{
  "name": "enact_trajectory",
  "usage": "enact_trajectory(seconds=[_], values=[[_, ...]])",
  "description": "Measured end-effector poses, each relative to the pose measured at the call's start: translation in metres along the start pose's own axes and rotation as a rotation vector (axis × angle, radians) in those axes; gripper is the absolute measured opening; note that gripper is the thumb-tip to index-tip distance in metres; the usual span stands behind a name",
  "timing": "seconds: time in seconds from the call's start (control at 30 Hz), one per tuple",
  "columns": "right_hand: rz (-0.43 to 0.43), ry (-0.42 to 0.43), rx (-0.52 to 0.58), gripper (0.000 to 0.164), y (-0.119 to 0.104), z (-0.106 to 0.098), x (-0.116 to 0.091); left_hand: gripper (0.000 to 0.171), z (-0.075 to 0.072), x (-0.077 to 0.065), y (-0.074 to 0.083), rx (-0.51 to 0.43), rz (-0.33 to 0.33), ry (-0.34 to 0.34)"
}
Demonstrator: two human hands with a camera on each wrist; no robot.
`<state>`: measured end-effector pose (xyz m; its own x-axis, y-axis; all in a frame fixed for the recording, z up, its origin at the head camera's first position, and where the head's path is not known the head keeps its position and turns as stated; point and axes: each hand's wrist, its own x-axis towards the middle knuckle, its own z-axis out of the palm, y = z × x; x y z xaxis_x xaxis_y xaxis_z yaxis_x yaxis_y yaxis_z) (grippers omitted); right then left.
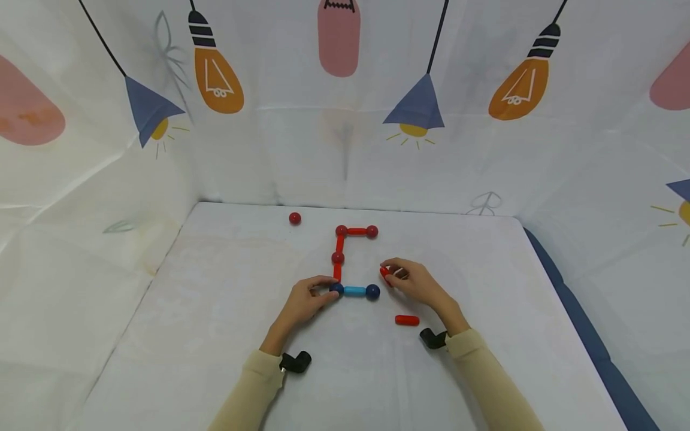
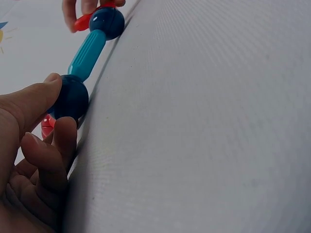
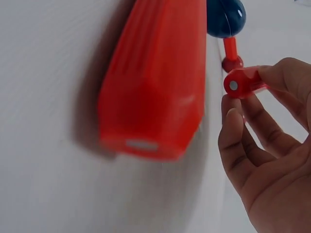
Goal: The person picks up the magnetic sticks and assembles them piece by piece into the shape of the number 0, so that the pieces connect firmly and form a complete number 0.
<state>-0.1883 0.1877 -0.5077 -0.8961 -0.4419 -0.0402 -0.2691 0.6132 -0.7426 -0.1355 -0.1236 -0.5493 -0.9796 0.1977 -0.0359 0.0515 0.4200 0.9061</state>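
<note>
My left hand (image 1: 304, 302) pinches a dark blue ball (image 1: 336, 290) at the lower left corner of a joined figure of balls and rods. From that ball a light blue rod (image 1: 354, 291) runs right to a second dark blue ball (image 1: 372, 292). Upward from the corner go red rods (image 1: 340, 243) and red balls (image 1: 337, 257), ending in a red ball (image 1: 372, 231) at the top right. My right hand (image 1: 414, 281) holds a red magnetic rod (image 3: 248, 80) between thumb and fingers, above and right of the second blue ball. A pale disc shows in its end.
Another red rod (image 1: 406, 320) lies on the white table (image 1: 215, 335) below my right hand, large and close in the right wrist view. A lone red ball (image 1: 294, 218) sits near the back edge. White printed sheets (image 1: 302, 149) stand behind and at the sides.
</note>
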Motion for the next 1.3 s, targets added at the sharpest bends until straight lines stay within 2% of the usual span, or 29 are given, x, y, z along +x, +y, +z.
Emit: enact_trajectory(seconds=[0.43, 0.97, 1.3], values=[[0.038, 0.072, 0.15, 0.034, -0.01, 0.015, 0.02, 0.033, 0.0, 0.001, -0.001, -0.005, 0.005, 0.002], [0.159, 0.028, 0.168, 0.036, -0.024, 0.021, 0.022, 0.034, 0.0, 0.001, -0.001, 0.021, 0.005, 0.008], [0.183, -0.009, 0.178, 0.056, -0.021, 0.021, 0.016, 0.033, 0.001, 0.001, 0.0, 0.021, 0.006, 0.009]])
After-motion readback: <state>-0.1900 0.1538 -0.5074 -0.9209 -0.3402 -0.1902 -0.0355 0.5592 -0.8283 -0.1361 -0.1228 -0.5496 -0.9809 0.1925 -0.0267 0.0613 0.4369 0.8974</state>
